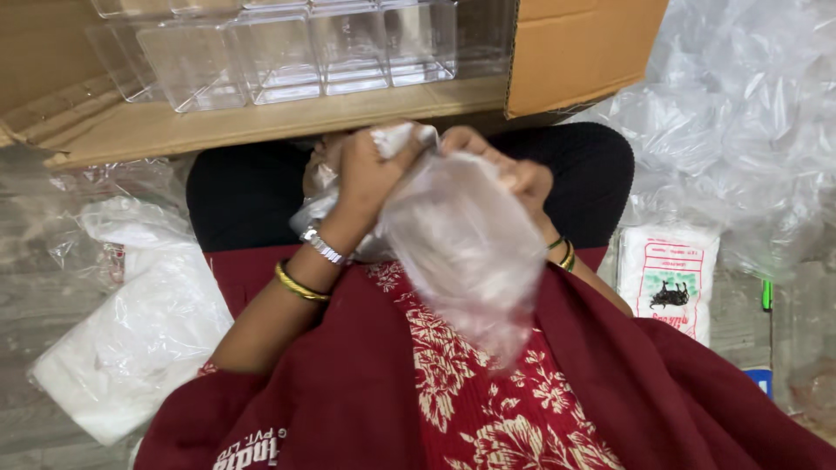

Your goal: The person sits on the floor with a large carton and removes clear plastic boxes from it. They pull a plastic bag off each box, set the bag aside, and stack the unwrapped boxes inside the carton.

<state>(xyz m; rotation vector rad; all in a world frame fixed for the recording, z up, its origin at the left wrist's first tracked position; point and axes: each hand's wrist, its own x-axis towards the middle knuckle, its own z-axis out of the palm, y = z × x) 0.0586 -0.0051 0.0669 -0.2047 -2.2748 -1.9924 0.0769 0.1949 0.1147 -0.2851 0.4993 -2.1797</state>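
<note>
Holding clear bag point(466, 252), hands point(370, 170) clenched.

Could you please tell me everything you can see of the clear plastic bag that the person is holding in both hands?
The thin, see-through, crinkled plastic bag looks soft and filmy, slightly milky where it folds. Its top is bunched between the left hand and the right hand, which grip it close together. The body hangs loose and tapers toward the person's lap, over the dark red patterned garment. Whether anything is inside it cannot be told.
</note>
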